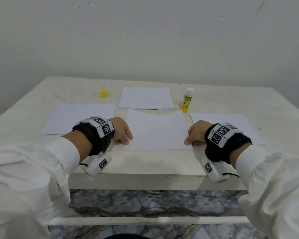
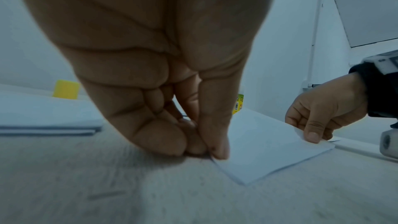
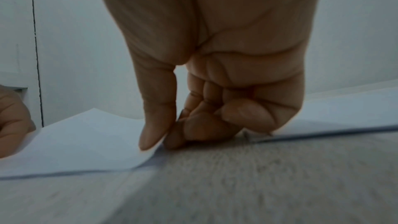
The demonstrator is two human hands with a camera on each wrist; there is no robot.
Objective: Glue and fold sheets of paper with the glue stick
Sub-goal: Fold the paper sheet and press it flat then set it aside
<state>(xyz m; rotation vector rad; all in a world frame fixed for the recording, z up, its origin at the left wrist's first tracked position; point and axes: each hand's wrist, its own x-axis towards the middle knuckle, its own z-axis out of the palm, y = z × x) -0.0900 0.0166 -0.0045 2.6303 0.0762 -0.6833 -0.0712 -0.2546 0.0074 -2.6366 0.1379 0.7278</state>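
Note:
A white sheet of paper lies at the table's front middle, its far edge curling upward. My left hand pinches its near left corner with thumb and curled fingers. My right hand pinches the near right corner, lifting it a little off the table. The uncapped glue stick, yellow and green with a white tip, stands upright behind the sheet on the right. Its yellow cap stands apart at the back left.
A stack of white sheets lies behind the held sheet. A single sheet lies to the left and another to the right, partly under my right wrist. The white table ends just before my wrists.

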